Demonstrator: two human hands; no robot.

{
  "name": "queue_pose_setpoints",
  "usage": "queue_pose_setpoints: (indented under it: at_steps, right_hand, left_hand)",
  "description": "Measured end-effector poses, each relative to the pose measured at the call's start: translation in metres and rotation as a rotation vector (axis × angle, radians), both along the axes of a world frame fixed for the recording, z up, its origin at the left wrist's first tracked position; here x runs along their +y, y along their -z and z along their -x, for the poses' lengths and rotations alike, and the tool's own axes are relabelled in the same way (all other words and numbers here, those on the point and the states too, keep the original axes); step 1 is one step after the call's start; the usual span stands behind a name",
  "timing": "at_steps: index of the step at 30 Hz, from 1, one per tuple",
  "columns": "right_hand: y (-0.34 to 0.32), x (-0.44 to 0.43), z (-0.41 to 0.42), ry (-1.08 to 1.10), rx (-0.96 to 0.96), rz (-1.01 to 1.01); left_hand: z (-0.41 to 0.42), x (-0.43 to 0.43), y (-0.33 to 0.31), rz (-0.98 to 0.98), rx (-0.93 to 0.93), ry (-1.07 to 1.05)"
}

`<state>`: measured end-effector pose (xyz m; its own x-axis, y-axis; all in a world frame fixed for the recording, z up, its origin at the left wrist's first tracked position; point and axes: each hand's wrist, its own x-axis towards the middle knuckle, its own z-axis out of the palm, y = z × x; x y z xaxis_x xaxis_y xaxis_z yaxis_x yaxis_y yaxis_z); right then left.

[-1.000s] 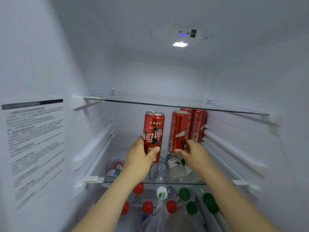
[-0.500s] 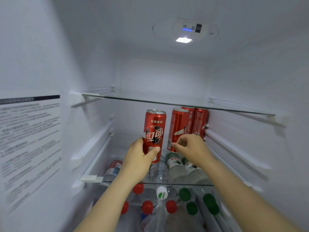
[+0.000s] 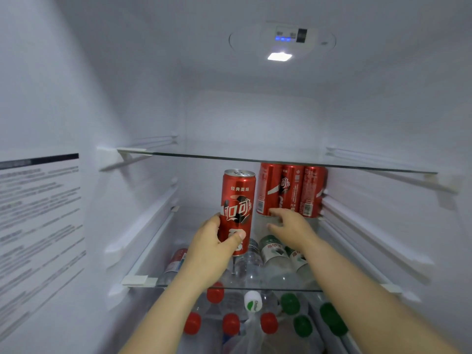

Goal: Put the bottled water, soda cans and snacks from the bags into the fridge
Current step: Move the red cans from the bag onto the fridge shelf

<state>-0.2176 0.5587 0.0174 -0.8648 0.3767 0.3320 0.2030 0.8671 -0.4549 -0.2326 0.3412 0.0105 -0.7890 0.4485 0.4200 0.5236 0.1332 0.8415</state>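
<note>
A person reaches into an open fridge, one soda can in hand.

The left hand [image 3: 210, 247] grips an upright red soda can [image 3: 238, 200] by its lower half, over the glass shelf [image 3: 143, 280]. The right hand [image 3: 291, 227] holds nothing, its fingers loosely spread at the foot of three cans [image 3: 291, 190] standing at the shelf's back right. Bottled water [image 3: 272, 252] lies below the shelf.

Inside a home-type fridge [image 3: 245, 118]: white walls [image 3: 388, 116], glass shelves [image 3: 281, 161] on side rails, a lit ceiling lamp [image 3: 279, 56], a printed label [image 3: 38, 213], red soda cans [image 3: 288, 190] and bottled water [image 3: 273, 251]
</note>
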Motion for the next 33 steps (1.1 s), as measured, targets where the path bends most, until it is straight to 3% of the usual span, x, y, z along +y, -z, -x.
queue_pose_setpoints:
  at_steps: [6, 12, 18, 33]
  right_hand:
    - [0.002, -0.001, 0.002, 0.009, -0.035, -0.051]
    - [0.003, 0.004, -0.001, 0.049, 0.121, 0.153]
    - [0.001, 0.014, -0.002, 0.154, 0.281, 0.293]
    - [0.003, 0.02, 0.006, 0.162, 0.251, 0.216]
  left_hand:
    - [-0.001, 0.001, 0.0, 0.02, 0.011, -0.016]
    - [0.012, 0.019, -0.009, 0.152, 0.046, -0.098]
    - [0.051, 0.055, -0.02, 0.21, -0.042, -0.123]
    - [0.108, 0.119, -0.016, 0.38, 0.027, -0.252]
